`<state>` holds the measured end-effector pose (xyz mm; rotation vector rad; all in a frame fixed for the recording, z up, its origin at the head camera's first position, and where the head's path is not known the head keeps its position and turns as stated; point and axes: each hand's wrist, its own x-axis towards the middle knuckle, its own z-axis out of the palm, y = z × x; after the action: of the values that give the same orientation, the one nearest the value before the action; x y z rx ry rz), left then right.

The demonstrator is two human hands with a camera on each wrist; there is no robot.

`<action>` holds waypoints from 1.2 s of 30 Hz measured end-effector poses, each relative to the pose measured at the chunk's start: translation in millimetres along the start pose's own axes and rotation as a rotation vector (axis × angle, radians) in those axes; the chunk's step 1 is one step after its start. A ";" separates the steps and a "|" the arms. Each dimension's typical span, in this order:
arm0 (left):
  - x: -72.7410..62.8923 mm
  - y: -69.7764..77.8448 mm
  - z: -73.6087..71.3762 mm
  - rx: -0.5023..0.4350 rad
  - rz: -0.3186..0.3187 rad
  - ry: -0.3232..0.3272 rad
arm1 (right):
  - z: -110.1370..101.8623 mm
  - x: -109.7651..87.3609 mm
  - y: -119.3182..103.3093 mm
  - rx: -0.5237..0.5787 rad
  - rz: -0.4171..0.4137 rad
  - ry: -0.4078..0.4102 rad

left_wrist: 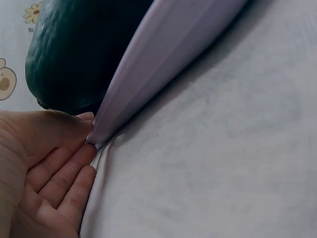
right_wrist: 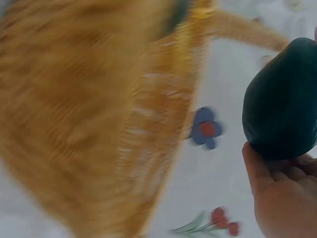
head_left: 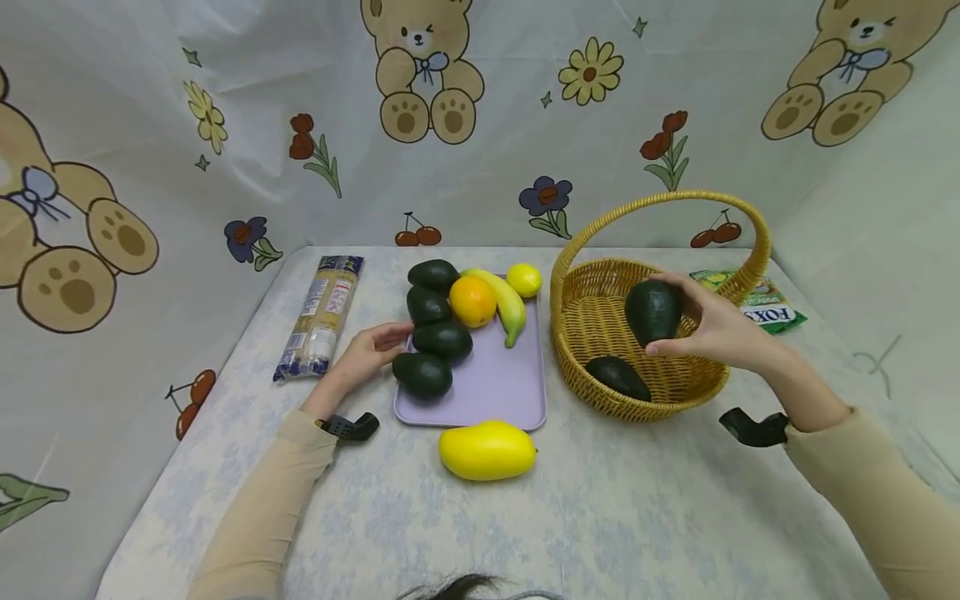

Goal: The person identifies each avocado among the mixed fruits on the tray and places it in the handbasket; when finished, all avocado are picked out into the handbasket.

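Observation:
My right hand (head_left: 708, 329) holds a dark green avocado (head_left: 653, 312) over the wicker basket (head_left: 573, 367), thumb on one side and fingers on the other. The same avocado (right_wrist: 280, 101) shows in the right wrist view, with the basket blurred at left. Inside the basket lies another avocado (head_left: 618, 377). At the left edge of the lilac tray (head_left: 495, 400), my left hand (head_left: 369, 354) pinches the rim between thumb and fingers, as the left wrist view shows. Several avocados (head_left: 422, 376) line that side of the tray, beside an orange (head_left: 472, 301), a banana (head_left: 508, 308) and a lemon (head_left: 524, 280).
A large yellow mango-like fruit (head_left: 487, 451) lies on the table in front of the tray. To the left is a long pack of noodles (head_left: 318, 318). Behind the basket's right side lies a green FOX'S bag (head_left: 776, 312). The basket's tall handle (head_left: 675, 197) arches above it.

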<state>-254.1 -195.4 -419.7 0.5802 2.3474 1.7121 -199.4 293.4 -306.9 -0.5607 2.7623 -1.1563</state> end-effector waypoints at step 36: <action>-1.5 1.4 1.3 0.011 -0.003 0.011 | 17.2 15.1 61.1 -0.237 -0.050 -0.284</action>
<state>-252.0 -194.5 -418.9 0.5696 2.3657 1.7065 -227.6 315.7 -361.3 -0.7560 2.6626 -0.6948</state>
